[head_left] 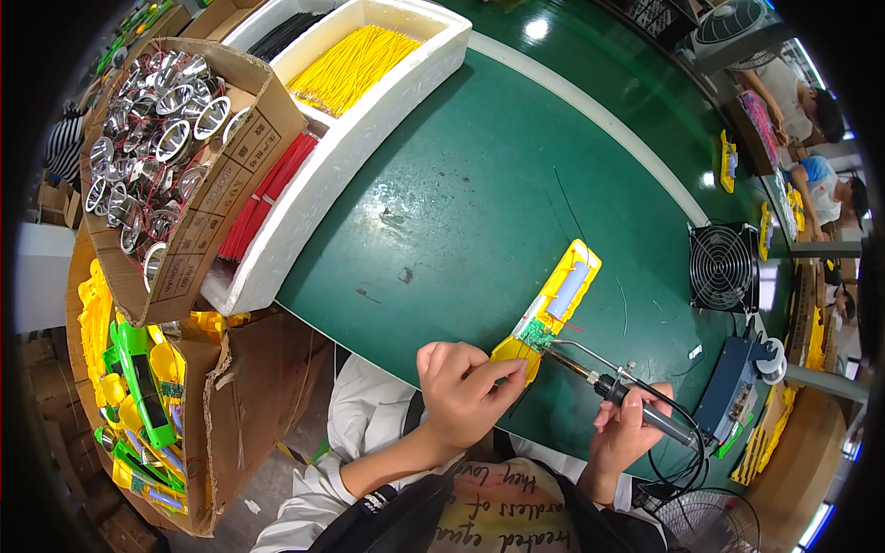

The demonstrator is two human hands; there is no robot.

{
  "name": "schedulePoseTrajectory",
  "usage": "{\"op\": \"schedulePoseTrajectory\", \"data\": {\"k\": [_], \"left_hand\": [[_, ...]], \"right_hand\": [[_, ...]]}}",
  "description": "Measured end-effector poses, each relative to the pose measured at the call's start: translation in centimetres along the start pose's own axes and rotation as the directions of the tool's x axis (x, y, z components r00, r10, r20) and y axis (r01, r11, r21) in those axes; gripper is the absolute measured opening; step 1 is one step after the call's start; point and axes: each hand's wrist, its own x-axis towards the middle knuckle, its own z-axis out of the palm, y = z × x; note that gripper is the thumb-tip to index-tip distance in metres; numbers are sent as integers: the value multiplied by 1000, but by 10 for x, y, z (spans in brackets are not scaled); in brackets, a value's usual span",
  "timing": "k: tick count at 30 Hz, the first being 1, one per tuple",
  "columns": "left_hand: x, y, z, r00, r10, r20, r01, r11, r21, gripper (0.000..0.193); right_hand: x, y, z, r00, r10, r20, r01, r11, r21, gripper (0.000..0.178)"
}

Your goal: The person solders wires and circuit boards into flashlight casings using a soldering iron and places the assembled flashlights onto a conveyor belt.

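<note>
A yellow plastic housing [581, 255] lies at a slant on the green table, its inner side up. In it sit a pale blue cylindrical battery [566, 291] and, nearer to me, a small green circuit board [536, 334]. Thumb and forefinger of my left hand [464, 392] are pinched over the housing's near end, with what looks like a thin black wire at their tips. My right hand [631, 429] grips a soldering iron [610, 388] by its handle. The iron's tip, with a thin curved metal tube alongside, points at the board. A short red wire [574, 328] sticks out beside it.
At left, a white foam tray [369, 124] holds yellow, red and black wires. A cardboard box [217, 198] of reflector cups overlaps it; below stands a carton [226, 433] of yellow and green housings. A black fan [725, 267] and blue soldering station [731, 387] stand right. People sit far right.
</note>
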Motion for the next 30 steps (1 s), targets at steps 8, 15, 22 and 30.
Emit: {"op": "schedulePoseTrajectory", "data": {"k": [8, 15, 22, 30], "left_hand": [[-1, 2, -2, 1000, -18, 23, 18, 1000, -1, 15], [3, 8, -11, 991, -78, 107, 72, 996, 54, 22], [56, 36, -2, 805, -182, 564, -59, 922, 382, 48], [109, 14, 6, 436, 213, 874, -634, 762, 131, 23]], "right_hand": [[3, -6, -9, 997, -52, -48, 55, 996, 64, 20], [6, -1, -40, 984, -99, -148, 104, 994, 21, 16], [28, 0, -80, 894, -175, -413, 182, 983, -23, 13], [44, -14, -118, 744, -344, -572, 399, 917, -32, 14]]}}
